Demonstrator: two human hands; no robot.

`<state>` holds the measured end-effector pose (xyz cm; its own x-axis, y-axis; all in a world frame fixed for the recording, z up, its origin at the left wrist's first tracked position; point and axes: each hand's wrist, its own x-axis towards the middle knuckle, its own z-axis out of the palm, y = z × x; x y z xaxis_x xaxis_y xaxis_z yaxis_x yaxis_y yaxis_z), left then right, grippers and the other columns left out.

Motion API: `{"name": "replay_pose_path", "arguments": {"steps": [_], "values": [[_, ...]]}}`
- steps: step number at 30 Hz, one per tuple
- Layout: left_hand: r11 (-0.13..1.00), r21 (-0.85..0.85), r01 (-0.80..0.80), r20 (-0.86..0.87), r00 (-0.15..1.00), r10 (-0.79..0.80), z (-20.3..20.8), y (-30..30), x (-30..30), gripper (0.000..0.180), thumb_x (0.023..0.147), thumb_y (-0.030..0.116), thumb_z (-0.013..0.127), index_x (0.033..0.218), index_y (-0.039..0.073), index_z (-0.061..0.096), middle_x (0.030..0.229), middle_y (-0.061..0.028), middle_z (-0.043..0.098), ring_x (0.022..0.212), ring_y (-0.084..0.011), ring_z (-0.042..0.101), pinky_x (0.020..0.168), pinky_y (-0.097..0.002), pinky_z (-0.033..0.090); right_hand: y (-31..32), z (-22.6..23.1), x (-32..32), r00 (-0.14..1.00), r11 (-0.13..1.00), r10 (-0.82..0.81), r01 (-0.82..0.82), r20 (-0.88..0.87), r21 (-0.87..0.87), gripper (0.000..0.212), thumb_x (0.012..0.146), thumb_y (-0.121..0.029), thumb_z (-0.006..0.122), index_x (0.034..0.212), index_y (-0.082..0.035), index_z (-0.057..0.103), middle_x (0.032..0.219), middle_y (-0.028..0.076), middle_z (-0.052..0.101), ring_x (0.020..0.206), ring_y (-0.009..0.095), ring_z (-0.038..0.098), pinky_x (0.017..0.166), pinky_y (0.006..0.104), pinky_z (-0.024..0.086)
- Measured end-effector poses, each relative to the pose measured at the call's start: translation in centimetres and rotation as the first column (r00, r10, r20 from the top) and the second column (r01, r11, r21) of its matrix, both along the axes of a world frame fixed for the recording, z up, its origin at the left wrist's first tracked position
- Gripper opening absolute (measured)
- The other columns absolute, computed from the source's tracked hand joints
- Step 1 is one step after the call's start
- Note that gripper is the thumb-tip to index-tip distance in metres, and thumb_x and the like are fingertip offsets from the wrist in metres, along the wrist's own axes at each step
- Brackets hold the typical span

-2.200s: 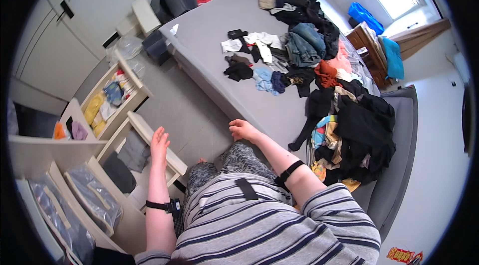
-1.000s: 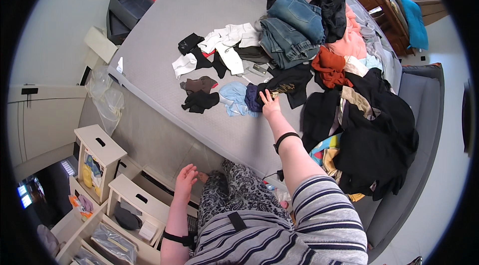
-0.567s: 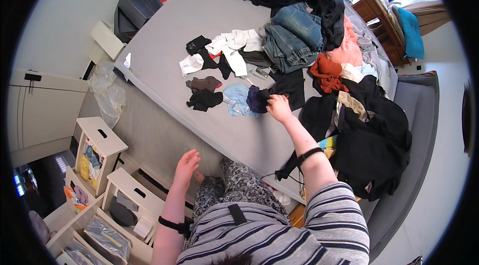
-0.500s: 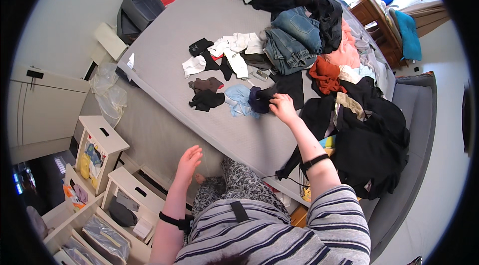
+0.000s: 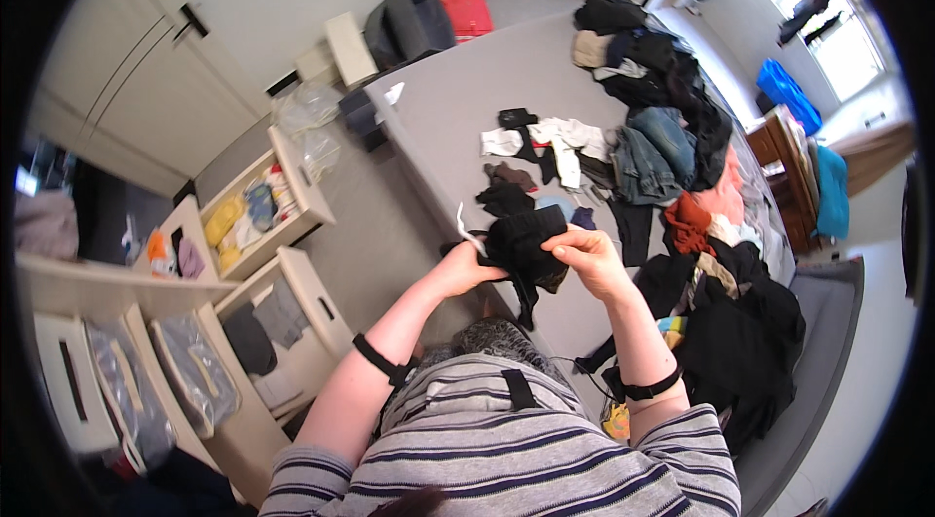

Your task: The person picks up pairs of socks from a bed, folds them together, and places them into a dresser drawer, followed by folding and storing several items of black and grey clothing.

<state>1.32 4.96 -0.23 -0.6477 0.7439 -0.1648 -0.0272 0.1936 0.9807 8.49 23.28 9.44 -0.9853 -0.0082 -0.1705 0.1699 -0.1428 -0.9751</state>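
In front of my body, above the near edge of the bed, a black piece of clothing (image 5: 521, 242) is bunched up with one part dangling. My left hand (image 5: 464, 270) grips its left side, where a thin white strip sticks up. With fingers pinched, my right hand (image 5: 590, 260) holds its right edge. Its exact kind cannot be made out. Just beyond lie a light blue cloth (image 5: 555, 206), partly covered, and a brown cloth (image 5: 513, 176). Farther back are white socks (image 5: 567, 142) and a small folded black item (image 5: 517, 117).
Folded jeans (image 5: 651, 159) and a heap of dark clothes (image 5: 745, 337) lie on the bed (image 5: 467, 79). To my left, a drawer with yellow and blue items (image 5: 314, 194) and another with grey cloths (image 5: 329, 314) stand pulled out. A plastic bag (image 5: 310, 118) is on the floor.
My view has turned left. The right hand has left the bed and now holds the black clothing in the air. The left hand, empty before, has risen and grips it too.
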Motion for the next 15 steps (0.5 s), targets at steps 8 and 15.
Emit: {"name": "replay_pose_path", "arguments": {"steps": [8,15], "values": [[0.929,0.184,-0.322,0.203,0.937,0.285,3.1,-4.6,1.0,0.037,0.071,0.026,0.057,0.095,-0.002,0.050,0.087,-0.0036,0.054,0.080,-0.0099,0.047,0.074,-0.0249,0.038,-2.7,-1.6,-3.3,0.990,0.991,-0.036,0.017,-0.139,-0.132,0.038,0.065,0.002,0.056,0.101,-0.003,0.044,0.090,0.004,0.049,0.083,0.011,0.047,0.074,0.0207,0.036],[0.807,-0.016,-0.590,-0.118,0.803,0.585,5.1,-6.0,1.6,0.049,0.076,0.038,0.047,0.104,-0.003,0.042,0.094,-0.0150,0.052,0.089,-0.0226,0.049,0.078,-0.0308,0.037,-5.2,-2.0,-4.0,0.823,0.748,0.305,0.105,-0.479,0.656,0.039,0.060,-0.012,0.063,0.096,-0.005,0.049,0.097,0.013,0.041,0.089,0.026,0.043,0.077,0.0310,0.035]]}}
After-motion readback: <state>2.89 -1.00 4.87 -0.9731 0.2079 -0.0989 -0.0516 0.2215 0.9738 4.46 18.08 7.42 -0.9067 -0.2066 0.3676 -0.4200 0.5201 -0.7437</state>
